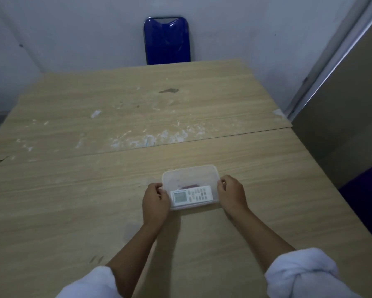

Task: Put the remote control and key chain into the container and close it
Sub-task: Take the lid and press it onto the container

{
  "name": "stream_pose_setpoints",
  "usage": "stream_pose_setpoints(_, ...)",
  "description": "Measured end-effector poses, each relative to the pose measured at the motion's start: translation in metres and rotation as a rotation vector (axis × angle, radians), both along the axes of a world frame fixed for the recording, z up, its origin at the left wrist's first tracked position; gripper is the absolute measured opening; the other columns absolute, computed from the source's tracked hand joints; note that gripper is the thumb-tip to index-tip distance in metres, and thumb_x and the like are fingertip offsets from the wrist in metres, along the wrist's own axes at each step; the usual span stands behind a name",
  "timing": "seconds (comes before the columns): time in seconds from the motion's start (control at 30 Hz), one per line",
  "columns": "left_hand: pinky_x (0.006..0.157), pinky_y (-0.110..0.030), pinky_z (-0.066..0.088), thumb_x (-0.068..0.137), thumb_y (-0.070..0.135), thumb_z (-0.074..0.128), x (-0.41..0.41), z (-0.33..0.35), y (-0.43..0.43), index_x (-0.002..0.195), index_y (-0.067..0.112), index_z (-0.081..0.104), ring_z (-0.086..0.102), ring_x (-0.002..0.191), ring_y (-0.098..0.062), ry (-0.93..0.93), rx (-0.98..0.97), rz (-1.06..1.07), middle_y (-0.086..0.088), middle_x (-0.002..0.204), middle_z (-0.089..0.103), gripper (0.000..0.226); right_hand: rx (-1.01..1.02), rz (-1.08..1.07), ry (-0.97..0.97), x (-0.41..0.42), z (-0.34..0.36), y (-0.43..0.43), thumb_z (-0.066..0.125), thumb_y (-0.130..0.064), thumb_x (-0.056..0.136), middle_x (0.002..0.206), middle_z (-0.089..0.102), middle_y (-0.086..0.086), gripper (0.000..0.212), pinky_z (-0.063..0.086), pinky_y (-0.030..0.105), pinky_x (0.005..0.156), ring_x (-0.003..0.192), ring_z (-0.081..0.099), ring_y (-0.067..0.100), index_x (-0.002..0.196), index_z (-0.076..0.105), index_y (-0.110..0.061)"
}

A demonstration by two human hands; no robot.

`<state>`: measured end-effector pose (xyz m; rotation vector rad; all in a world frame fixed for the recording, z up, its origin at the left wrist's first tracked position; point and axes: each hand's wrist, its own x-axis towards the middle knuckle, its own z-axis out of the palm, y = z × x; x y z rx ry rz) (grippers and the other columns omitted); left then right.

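The remote (191, 195) lies inside the container (190, 186), with a reddish item, likely the key chain (188, 186), just behind it. Step in hand: closing; whether the translucent lid is fully seated cannot be told. Next move calls for pressing the rim all round. Left hand (155, 201) and right hand (232, 194) curl lightly against the container's ends on the worktop (73, 201)

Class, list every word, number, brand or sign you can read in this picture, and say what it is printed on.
No text can be read.
Remote control in the clear container: its screen and button labels are too small and blurred to read.
Blue chair, wooden table and wall: no lettering visible.
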<state>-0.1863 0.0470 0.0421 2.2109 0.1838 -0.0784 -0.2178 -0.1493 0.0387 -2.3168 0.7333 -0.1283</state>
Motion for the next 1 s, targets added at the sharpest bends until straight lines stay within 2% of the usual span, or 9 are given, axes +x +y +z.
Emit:
stream_pose_setpoints(0.13, 0.084, -0.036, 0.049, 0.091, 0.007, 0.047, 0.019, 0.005, -0.064, 0.117, 0.002, 0.056, 0.062, 0.099, -0.03, 0.025, -0.065, -0.073, -0.019, 0.112, 0.066, 0.028, -0.012, -0.073, -0.033, 0.017, 0.006, -0.064, 0.049, -0.007, 0.085, 0.099, 0.064, 0.023, 0.021, 0.049, 0.041, 0.078, 0.09, 0.059, 0.037, 0.094, 0.065, 0.003)
stream_pose_setpoints(0.3, 0.08, -0.036, 0.053, 0.083, 0.0, 0.05, 0.042, 0.006, -0.142, 0.123, 0.003, 0.055, 0.062, 0.093, -0.027, 0.067, -0.123, -0.188, -0.016, 0.108, 0.066, 0.04, -0.068, -0.153, -0.045, 0.035, 0.009, -0.142, 0.049, -0.005, 0.081, 0.106, 0.061, 0.026, 0.029, 0.049, 0.04, 0.083, 0.094, 0.059, 0.039, 0.102, 0.065, 0.004)
stream_pose_setpoints(0.4, 0.075, -0.039, 0.055, 0.08, -0.002, 0.05, 0.058, 0.005, -0.184, 0.109, 0.009, 0.063, 0.064, 0.086, -0.03, 0.059, -0.129, -0.282, -0.017, 0.099, 0.069, 0.034, -0.079, -0.192, -0.039, 0.047, 0.006, -0.185, 0.048, -0.005, 0.079, 0.106, 0.06, 0.027, 0.03, 0.05, 0.039, 0.084, 0.094, 0.059, 0.04, 0.103, 0.066, 0.003)
stream_pose_setpoints(0.47, 0.066, -0.031, 0.054, 0.076, -0.004, 0.052, 0.066, 0.005, -0.202, 0.098, 0.012, 0.067, 0.065, 0.076, -0.026, 0.046, -0.136, -0.343, -0.014, 0.092, 0.072, 0.031, -0.068, -0.202, -0.044, 0.053, 0.004, -0.204, 0.046, -0.004, 0.08, 0.108, 0.058, 0.027, 0.032, 0.049, 0.04, 0.086, 0.096, 0.059, 0.04, 0.105, 0.065, 0.003)
stream_pose_setpoints(0.53, 0.058, -0.019, 0.05, 0.072, -0.005, 0.054, 0.076, 0.003, -0.218, 0.099, 0.01, 0.069, 0.064, 0.07, -0.018, 0.045, -0.146, -0.392, -0.01, 0.09, 0.074, 0.035, -0.053, -0.21, -0.044, 0.061, 0.001, -0.222, 0.044, -0.003, 0.081, 0.112, 0.056, 0.027, 0.035, 0.049, 0.04, 0.089, 0.099, 0.058, 0.04, 0.11, 0.064, 0.001)
stream_pose_setpoints(0.67, 0.063, -0.017, 0.05, 0.07, -0.005, 0.055, 0.091, -0.001, -0.242, 0.102, 0.013, 0.07, 0.064, 0.069, -0.012, 0.069, -0.165, -0.418, -0.005, 0.091, 0.074, 0.039, -0.071, -0.19, -0.021, 0.071, -0.007, -0.247, 0.043, -0.002, 0.083, 0.115, 0.054, 0.027, 0.036, 0.047, 0.037, 0.091, 0.101, 0.057, 0.039, 0.114, 0.062, -0.001)
stream_pose_setpoints(0.77, 0.069, -0.026, 0.051, 0.071, -0.006, 0.055, 0.099, -0.005, -0.254, 0.101, 0.012, 0.07, 0.066, 0.076, -0.02, 0.066, -0.18, -0.42, -0.009, 0.093, 0.074, 0.038, -0.053, -0.221, -0.013, 0.078, -0.011, -0.257, 0.043, -0.001, 0.085, 0.119, 0.053, 0.027, 0.037, 0.045, 0.036, 0.094, 0.104, 0.056, 0.039, 0.116, 0.061, 0.0)
stream_pose_setpoints(1.0, 0.08, -0.037, 0.054, 0.073, -0.003, 0.058, 0.102, -0.011, -0.26, 0.102, 0.007, 0.069, 0.067, 0.087, -0.027, 0.086, -0.181, -0.422, -0.012, 0.098, 0.073, 0.032, -0.006, -0.239, 0.006, 0.084, -0.015, -0.264, 0.042, 0.001, 0.085, 0.125, 0.051, 0.028, 0.041, 0.042, 0.035, 0.1, 0.112, 0.054, 0.039, 0.122, 0.058, 0.001)
